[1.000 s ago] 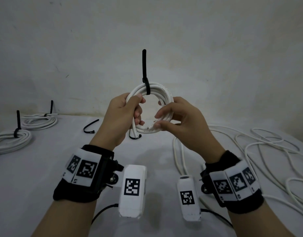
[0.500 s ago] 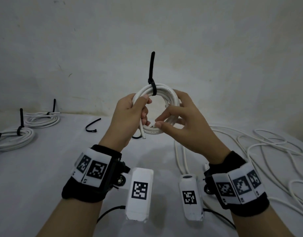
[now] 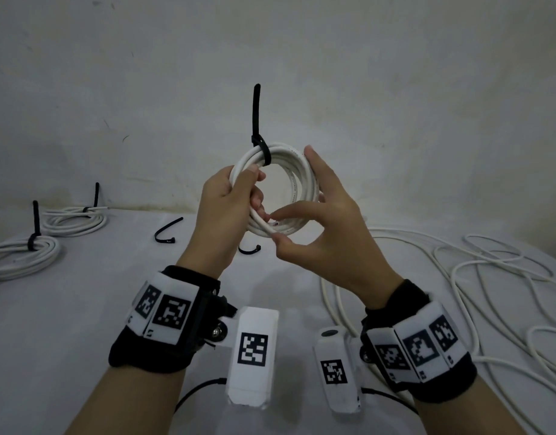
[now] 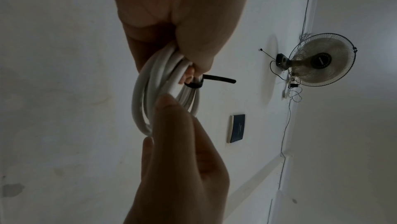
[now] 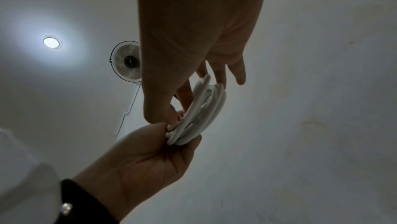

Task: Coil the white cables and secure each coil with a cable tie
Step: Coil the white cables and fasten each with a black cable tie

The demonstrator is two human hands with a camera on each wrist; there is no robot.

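Observation:
I hold a white cable coil (image 3: 297,183) upright in the air in front of the wall. A black cable tie (image 3: 264,152) circles its top, and the tail (image 3: 256,114) sticks straight up. My left hand (image 3: 254,186) grips the coil's left side, thumb in front. My right hand (image 3: 274,229) pinches the lower arc and the loose cable end between index finger and thumb, with the other fingers spread behind the right side. The left wrist view shows the coil (image 4: 144,98) and the tie (image 4: 214,80). The right wrist view shows the coil (image 5: 208,107) edge-on.
Two tied coils (image 3: 26,255) (image 3: 76,219) lie at the table's far left. Loose black ties (image 3: 167,231) (image 3: 249,250) lie on the white table (image 3: 82,309) below the hands. Uncoiled white cable (image 3: 458,277) sprawls over the right side. A wall fan (image 4: 320,62) hangs high up.
The coil has risen slightly. The loose end that hung down now lies along the lower arc. My right fingers have spread out behind the coil.

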